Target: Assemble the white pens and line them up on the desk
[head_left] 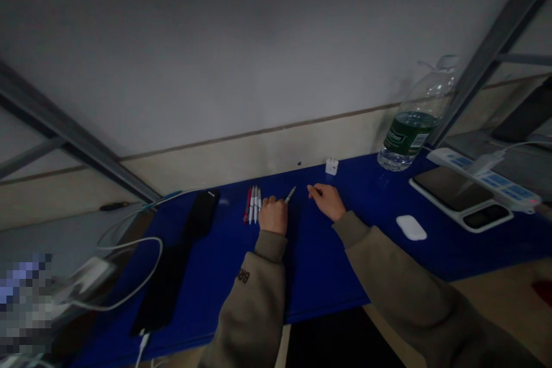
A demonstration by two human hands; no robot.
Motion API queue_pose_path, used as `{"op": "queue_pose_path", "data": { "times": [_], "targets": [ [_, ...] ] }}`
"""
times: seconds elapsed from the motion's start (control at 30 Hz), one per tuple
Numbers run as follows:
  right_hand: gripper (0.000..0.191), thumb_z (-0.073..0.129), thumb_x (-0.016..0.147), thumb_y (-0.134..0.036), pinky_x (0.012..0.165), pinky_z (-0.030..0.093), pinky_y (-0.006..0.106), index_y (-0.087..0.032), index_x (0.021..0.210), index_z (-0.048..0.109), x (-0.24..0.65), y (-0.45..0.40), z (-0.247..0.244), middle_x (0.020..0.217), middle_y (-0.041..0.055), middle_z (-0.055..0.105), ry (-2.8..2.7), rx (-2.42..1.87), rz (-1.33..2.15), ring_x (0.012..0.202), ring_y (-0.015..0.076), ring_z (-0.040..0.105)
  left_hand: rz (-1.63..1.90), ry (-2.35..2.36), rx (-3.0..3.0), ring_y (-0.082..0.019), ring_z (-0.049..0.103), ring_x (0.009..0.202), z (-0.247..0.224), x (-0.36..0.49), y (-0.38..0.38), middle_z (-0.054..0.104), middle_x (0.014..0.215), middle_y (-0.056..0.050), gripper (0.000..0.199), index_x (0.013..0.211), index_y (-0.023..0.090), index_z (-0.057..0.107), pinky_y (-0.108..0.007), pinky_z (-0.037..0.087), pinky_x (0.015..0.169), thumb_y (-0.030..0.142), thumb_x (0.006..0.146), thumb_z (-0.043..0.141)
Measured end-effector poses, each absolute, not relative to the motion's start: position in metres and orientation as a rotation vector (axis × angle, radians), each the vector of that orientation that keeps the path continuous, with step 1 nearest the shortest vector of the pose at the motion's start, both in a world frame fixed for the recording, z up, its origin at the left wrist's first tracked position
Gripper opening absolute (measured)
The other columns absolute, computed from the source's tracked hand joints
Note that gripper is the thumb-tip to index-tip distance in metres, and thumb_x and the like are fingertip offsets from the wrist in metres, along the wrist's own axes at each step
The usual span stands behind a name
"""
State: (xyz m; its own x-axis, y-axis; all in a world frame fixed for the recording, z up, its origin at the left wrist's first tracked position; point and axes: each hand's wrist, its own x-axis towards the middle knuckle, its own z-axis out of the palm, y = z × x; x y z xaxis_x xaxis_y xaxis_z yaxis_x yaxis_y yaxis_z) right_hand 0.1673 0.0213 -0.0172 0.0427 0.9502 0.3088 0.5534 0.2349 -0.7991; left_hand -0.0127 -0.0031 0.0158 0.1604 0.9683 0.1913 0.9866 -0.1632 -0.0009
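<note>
My left hand (273,216) rests on the blue desk top (319,264), its fingers curled. A pen (290,194) sticks out on its thumb side, slanting up and right; its lower end is hidden by the hand. Just left of that hand, several white pens (255,204) and a red pen (247,206) lie side by side, touching or nearly touching the fingers. My right hand (329,201) is closed above the desk, right of the slanting pen and apart from it. Whether something small sits in its fingers is hidden.
A white charger plug (332,167) stands by the wall, with a large water bottle (409,121) farther right. A white earbud case (411,227), a scale (461,198) and a power strip (487,178) are at the right. Black phone-like devices (161,287) and cables lie left.
</note>
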Motion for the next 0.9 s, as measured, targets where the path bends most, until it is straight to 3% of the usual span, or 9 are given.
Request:
{"op": "queue_pose_path", "data": {
  "times": [0.6, 0.9],
  "targets": [
    [0.043, 0.043, 0.09, -0.043, 0.053, 0.031, 0.026, -0.018, 0.061, 0.062, 0.164, 0.02, -0.019, 0.054, 0.0012, 0.058, -1.668, -1.461, 0.536, 0.051, 0.0134, 0.052, -0.157, -1.977, -2.217, -0.021, 0.06, 0.09, 0.014, -0.016, 0.001, 0.059, 0.095, -0.011, 0.027, 0.098, 0.015, 0.063, -0.029, 0.049, 0.07, 0.025, 0.093, 0.039],
    [0.042, 0.042, 0.09, -0.043, 0.052, 0.03, 0.026, -0.019, 0.062, 0.062, 0.164, 0.018, -0.018, 0.052, 0.0006, 0.057, -1.681, -1.445, 0.549, 0.05, 0.0134, 0.051, -0.217, -2.069, -2.093, -0.026, 0.06, 0.09, 0.012, -0.027, 0.005, 0.06, 0.096, -0.014, 0.029, 0.097, 0.013, 0.064, -0.033, 0.049, 0.068, 0.021, 0.092, 0.036]
  ]
}}
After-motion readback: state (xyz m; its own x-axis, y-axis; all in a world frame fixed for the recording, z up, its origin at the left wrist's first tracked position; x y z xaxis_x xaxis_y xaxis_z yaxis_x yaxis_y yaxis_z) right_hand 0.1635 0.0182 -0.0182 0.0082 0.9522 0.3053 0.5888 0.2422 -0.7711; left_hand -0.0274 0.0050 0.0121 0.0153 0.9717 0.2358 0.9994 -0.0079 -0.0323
